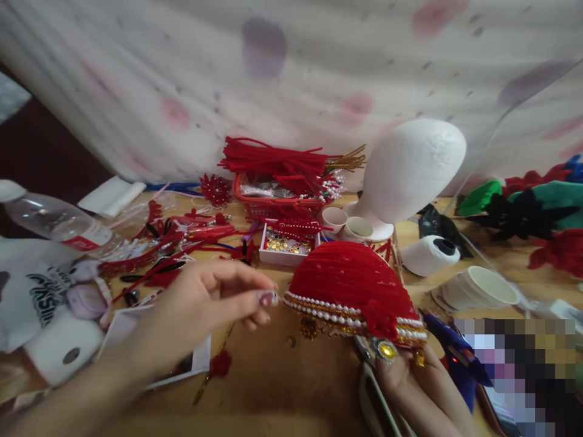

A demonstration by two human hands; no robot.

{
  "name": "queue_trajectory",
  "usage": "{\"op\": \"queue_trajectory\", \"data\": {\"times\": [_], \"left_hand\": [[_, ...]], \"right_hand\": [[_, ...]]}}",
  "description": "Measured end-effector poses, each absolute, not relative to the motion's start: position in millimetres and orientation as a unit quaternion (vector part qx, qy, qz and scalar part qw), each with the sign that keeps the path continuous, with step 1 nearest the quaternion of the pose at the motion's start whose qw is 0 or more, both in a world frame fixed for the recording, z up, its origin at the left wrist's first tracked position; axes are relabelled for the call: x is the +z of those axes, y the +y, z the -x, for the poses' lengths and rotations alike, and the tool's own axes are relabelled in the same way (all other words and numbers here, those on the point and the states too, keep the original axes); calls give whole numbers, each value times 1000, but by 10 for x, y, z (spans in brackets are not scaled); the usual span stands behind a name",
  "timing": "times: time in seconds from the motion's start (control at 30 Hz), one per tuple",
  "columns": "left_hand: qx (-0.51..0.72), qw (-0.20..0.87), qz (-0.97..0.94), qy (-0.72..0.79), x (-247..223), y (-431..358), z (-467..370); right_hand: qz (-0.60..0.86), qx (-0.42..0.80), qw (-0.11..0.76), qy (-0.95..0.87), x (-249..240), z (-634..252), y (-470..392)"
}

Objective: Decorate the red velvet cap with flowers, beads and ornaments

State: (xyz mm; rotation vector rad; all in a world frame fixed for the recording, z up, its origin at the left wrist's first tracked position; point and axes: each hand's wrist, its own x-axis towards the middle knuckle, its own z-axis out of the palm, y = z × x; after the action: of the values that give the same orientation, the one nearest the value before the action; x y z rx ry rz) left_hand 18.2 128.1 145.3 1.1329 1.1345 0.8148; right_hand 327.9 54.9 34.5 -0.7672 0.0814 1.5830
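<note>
My right hand (pixel 405 370) holds up a dome-shaped red cap (pixel 346 273) from below, with its fingers largely hidden behind the cap. Rows of white pearls and gold trim run along the cap's lower edge, and a red flower sits on the band. A yellow gem in a silver setting (pixel 387 350) hangs at the rim by that hand. Just left of the cap, my left hand (pixel 223 297) has its thumb and forefinger pinched together; whatever is between them is too small to name. Scissors (pixel 376 394) lie below the cap. Close to my right hand is a blue glue gun (pixel 460 349).
A white foam head (pixel 412 170) stands behind the cap. A white box of gold beads (pixel 285 257) and a red basket of fuzzy stems (pixel 277 203) are at the back. Paper cups (pixel 478 288) and a thread cone (pixel 428 256) stand right; a plastic bottle (pixel 59 218) lies left.
</note>
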Motion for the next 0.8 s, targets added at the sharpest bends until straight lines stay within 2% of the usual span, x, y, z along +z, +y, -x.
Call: {"op": "queue_trajectory", "data": {"times": [0.13,0.27,0.63,0.8], "left_hand": [[446,709,-281,468,1087,802,-511],[506,737,-157,420,879,729,-738],[482,734,-219,425,778,807,-793],[469,781,-156,382,797,835,-810]], "right_hand": [[277,708,641,106,464,-3196,608],[267,703,643,145,510,-3122,620],[269,687,653,171,506,-3119,607],[295,671,655,185,579,-3078,630]]}}
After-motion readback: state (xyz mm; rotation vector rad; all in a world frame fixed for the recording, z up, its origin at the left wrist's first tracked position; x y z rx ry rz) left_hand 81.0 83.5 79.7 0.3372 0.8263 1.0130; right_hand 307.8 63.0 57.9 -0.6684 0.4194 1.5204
